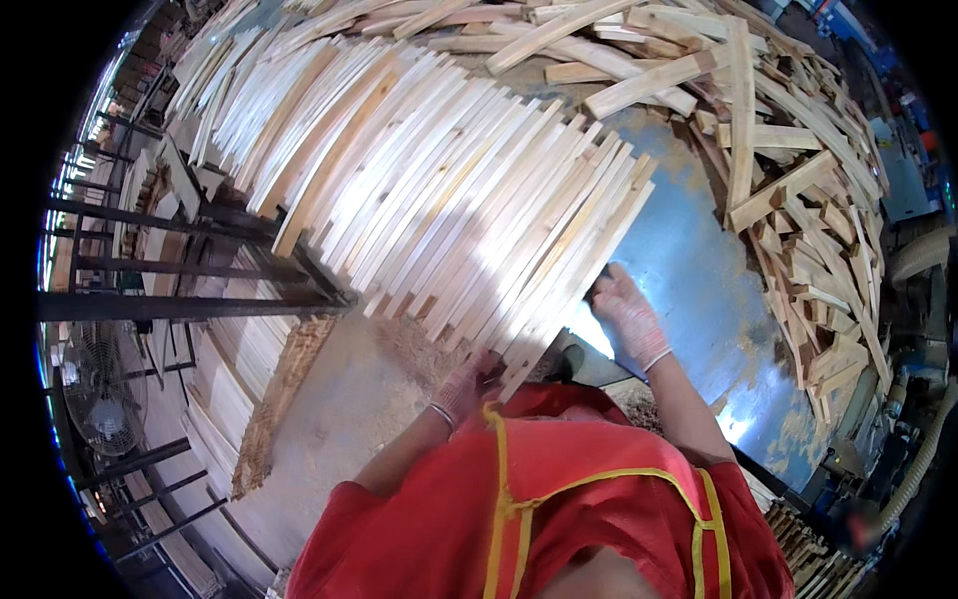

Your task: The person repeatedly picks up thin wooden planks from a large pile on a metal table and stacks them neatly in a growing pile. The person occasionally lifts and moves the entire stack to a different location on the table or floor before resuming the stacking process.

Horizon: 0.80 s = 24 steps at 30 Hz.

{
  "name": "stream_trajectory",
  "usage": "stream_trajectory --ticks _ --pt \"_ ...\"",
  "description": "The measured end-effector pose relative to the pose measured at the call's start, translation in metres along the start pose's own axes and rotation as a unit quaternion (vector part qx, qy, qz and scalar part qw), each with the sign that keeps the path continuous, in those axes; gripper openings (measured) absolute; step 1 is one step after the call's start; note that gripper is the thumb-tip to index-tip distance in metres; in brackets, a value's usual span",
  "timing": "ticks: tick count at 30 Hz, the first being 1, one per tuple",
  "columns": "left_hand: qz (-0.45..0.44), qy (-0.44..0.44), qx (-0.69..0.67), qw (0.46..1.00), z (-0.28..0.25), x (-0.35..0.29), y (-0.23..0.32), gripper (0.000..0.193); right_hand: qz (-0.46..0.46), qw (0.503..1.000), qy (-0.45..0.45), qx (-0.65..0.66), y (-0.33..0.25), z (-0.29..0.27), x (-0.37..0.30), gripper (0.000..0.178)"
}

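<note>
A wide row of pale wooden strips (pixel 469 200) lies side by side, slanting from near middle to far left. My left hand (pixel 462 389), in a light knitted glove, is at the near ends of the strips, beside one that sticks out toward my body. Its fingers are shaded and mostly hidden by the wood. At the right border of the row is my right hand (pixel 627 311), gloved too, its fingers curled in close to the outermost strip. Something dark shows at those fingertips, too small to make out. Under this hand is a blue-grey metal tabletop (pixel 689 240).
Loose wooden offcuts (pixel 798 220) are heaped along the table's far and right sides. Dark metal bars (pixel 180 304) jut in from the left, near a fan (pixel 100 389). Below them lies a rough-edged board (pixel 284 399). A hose (pixel 928 449) runs at far right.
</note>
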State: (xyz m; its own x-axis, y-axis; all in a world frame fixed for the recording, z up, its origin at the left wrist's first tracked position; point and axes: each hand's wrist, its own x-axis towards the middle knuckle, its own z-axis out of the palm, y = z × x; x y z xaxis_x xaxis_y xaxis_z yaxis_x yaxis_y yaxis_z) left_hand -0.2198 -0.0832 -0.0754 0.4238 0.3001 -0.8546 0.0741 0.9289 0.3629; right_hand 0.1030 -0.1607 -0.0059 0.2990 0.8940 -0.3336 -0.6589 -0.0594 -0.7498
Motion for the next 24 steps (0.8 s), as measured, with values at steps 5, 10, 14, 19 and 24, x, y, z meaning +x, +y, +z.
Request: stream_trajectory --ticks 5,10,14,19,24 --pt "0.117 -0.173 -0.147 0.967 -0.006 0.031 -0.021 0.027 0.044 0.992 0.011 -0.116 0.037 -0.063 0.017 0.089" --pt "0.08 -0.148 -0.191 0.967 -0.027 0.031 -0.028 0.032 0.117 0.987 0.003 -0.107 0.026 -0.075 0.026 0.082" --pt "0.126 -0.048 -0.068 0.989 -0.017 0.02 -0.007 0.035 0.122 0.982 0.031 -0.144 0.017 -0.08 0.03 0.086" --pt "0.123 0.068 0.117 0.983 0.026 -0.075 0.054 0.042 -0.064 0.984 0.153 -0.068 0.004 -0.035 0.024 0.082" --pt "0.18 -0.166 0.388 0.888 0.068 -0.1 0.157 0.051 0.019 0.979 0.171 0.112 -0.014 0.053 0.057 0.098"
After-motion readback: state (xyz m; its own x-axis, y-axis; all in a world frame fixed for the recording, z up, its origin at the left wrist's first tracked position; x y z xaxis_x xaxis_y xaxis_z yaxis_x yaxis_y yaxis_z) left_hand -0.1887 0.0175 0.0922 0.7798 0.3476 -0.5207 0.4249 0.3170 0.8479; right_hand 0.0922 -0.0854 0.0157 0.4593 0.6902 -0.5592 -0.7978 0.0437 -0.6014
